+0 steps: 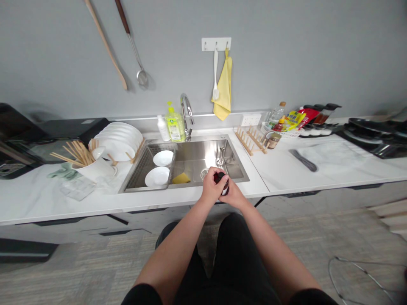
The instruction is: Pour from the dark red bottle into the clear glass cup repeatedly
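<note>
Both of my hands meet in front of the sink's near edge, around a small dark bottle [225,189] with a black cap. My left hand [211,185] is closed at the bottle's upper left, its fingers by the cap. Wrapped round the body from the right is my right hand [234,195]. Much of the bottle and its label is hidden by the fingers. Behind the hands lies the steel sink [193,154], with a yellow sponge [181,178] at its near side. A wire basket in it holds a white bowl [157,176] and another behind.
Left of the sink stand a plate rack with white plates [117,137] and a white pitcher [95,169] of chopsticks. Behind it are a soap bottle [174,125] and a faucet [187,114]. To the right are a wooden rack [251,140], a jar [274,140] and a seasoning basket [291,134].
</note>
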A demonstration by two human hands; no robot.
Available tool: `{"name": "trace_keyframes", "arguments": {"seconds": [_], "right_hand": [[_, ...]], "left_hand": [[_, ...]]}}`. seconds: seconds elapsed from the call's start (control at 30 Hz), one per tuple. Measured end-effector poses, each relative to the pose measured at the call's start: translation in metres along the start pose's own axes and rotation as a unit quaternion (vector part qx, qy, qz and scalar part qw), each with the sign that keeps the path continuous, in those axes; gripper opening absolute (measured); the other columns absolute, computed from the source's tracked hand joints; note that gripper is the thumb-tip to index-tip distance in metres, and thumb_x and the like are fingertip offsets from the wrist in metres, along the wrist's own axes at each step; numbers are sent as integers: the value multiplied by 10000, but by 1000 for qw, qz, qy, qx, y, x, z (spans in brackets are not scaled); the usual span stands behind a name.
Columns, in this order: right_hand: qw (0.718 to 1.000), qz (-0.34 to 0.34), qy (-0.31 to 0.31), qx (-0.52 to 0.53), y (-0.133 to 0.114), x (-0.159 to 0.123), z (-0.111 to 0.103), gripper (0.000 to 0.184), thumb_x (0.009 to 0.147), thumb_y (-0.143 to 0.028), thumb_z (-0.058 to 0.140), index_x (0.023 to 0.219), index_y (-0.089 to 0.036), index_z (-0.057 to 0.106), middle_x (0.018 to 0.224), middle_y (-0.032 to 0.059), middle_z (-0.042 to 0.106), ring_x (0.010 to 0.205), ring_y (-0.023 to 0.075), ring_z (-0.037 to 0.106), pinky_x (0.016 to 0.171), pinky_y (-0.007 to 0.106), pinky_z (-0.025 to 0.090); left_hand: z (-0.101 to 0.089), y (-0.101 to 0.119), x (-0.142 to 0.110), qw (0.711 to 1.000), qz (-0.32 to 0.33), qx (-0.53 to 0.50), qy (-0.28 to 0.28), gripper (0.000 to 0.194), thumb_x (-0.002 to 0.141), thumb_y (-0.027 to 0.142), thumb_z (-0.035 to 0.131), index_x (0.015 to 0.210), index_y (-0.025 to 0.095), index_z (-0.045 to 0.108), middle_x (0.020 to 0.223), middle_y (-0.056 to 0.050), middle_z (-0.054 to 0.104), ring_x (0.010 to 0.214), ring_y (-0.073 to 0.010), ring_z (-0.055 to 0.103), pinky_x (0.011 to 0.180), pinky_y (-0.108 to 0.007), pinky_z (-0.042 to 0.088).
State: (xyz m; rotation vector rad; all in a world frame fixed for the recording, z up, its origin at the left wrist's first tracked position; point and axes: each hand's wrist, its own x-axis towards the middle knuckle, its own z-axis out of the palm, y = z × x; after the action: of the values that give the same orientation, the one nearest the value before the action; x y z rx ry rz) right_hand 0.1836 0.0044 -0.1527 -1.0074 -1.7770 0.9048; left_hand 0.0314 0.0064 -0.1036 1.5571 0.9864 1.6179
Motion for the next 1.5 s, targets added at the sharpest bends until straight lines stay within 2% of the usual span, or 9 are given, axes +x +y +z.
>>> {"name": "trace_keyframes", "arguments": {"seconds": [0.1,0.27,0.53,0.73,0.93,1.13,1.3,1.4,1.5], "right_hand": [[1000,1,6,-3,-1,-1,0,948,720,-248,894,1603,-229,549,1511,147,742,1359,382,746,1205,562,584],[1000,17,1,5,-4,0,0,1033,694,-250,922,1643,-250,514,1543,135,735,1406,382,733,1232,553,575],[1000,11,-11,0,-6,-1,-1,955,714,-218,880,1610,-235,550,1470,136,766,1324,382,764,1169,564,614],[1000,17,-1,-13,-4,-1,0,961,701,-226,897,1594,-246,542,1393,109,788,1199,348,794,1091,524,648],[1000,6,-3,-13,-6,-1,0,950,715,-220,878,1605,-237,547,1469,138,761,1301,384,772,1147,564,620],[1000,12,2,-7,-5,-2,1,923,724,-239,908,1584,-248,572,1491,130,756,1342,376,760,1176,552,613],[1000,15,12,-22,-4,-3,0,922,733,-282,928,1585,-260,577,1438,117,782,1281,363,784,1171,542,614],[999,13,13,-35,-3,-3,-2,915,725,-312,940,1570,-261,592,1480,127,768,1354,386,758,1214,557,585],[999,25,12,-37,-1,-3,-3,947,729,-328,936,1599,-249,570,1460,136,779,1325,391,771,1202,572,591]], "left_hand": [[-1,-2,-1,1000,10,-4,-8,416,986,590,800,1144,255,611,1112,-80,780,1062,-270,764,1040,-442,589],[-9,-4,-2,999,33,-7,-24,428,1132,626,540,1264,250,696,1197,-106,789,1172,-299,761,1110,-475,570],[-1,1,0,999,19,45,-6,321,992,506,810,1200,262,801,1121,-89,812,1093,-297,771,1052,-479,593],[-8,7,0,998,56,11,-29,373,1117,554,599,1106,242,804,1134,-108,812,1121,-295,757,1061,-480,576],[-1,6,-2,1000,-19,10,5,280,986,501,796,1059,239,725,1053,-67,798,1009,-248,762,977,-411,602],[-1,8,-1,1000,-12,6,28,257,983,470,819,1088,248,743,1122,-71,802,1072,-248,772,1026,-417,609],[-41,21,9,997,42,10,62,316,1025,554,782,1116,252,805,1192,-97,800,1187,-274,759,1130,-458,586],[-91,23,11,993,5,-5,117,323,1001,538,821,1146,249,835,1181,-82,814,1151,-254,758,1099,-423,591],[-156,16,6,978,-38,-7,207,409,871,483,936,1172,222,842,1127,-57,818,1042,-210,750,1002,-363,602]]}}
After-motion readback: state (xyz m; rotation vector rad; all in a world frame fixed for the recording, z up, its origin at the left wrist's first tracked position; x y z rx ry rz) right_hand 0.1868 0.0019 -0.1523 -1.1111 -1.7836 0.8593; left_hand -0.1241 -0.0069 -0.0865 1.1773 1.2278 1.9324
